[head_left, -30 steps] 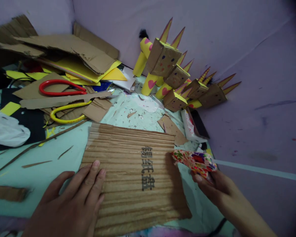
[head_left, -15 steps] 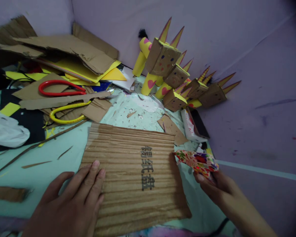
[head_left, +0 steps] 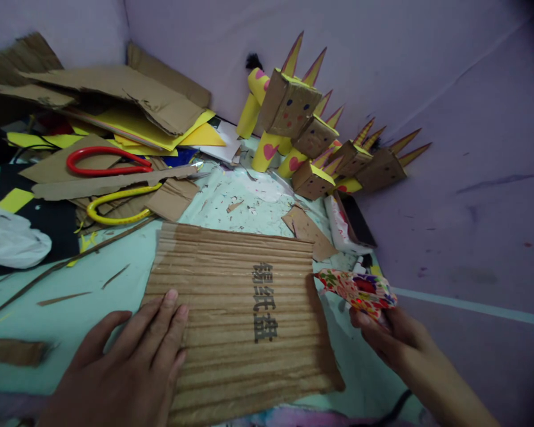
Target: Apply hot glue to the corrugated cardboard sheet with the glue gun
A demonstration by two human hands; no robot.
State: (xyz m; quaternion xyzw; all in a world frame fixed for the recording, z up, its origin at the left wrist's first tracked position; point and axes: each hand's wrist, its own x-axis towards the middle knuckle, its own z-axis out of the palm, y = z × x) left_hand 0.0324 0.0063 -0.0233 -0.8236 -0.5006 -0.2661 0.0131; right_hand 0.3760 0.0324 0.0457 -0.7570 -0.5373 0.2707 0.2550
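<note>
A sheet of corrugated cardboard with dark printed characters lies in front of me. My left hand rests flat on its left side, fingers stretched out. At the right, my right hand grips a hot glue gun with a colourful floral covering and a small red light. The gun's nozzle points left, at the upper right edge of the sheet; whether it touches the cardboard I cannot tell.
Scissors with red and yellow handles lie left among cardboard scraps and yellow paper. Several cardboard-headed figures with yellow spikes stand along the wall. An open box sits near the glue gun. A white plastic bag is far left.
The whole view has shifted very slightly. Both hands, the glue gun and the cardboard keep nearly the same positions relative to each other.
</note>
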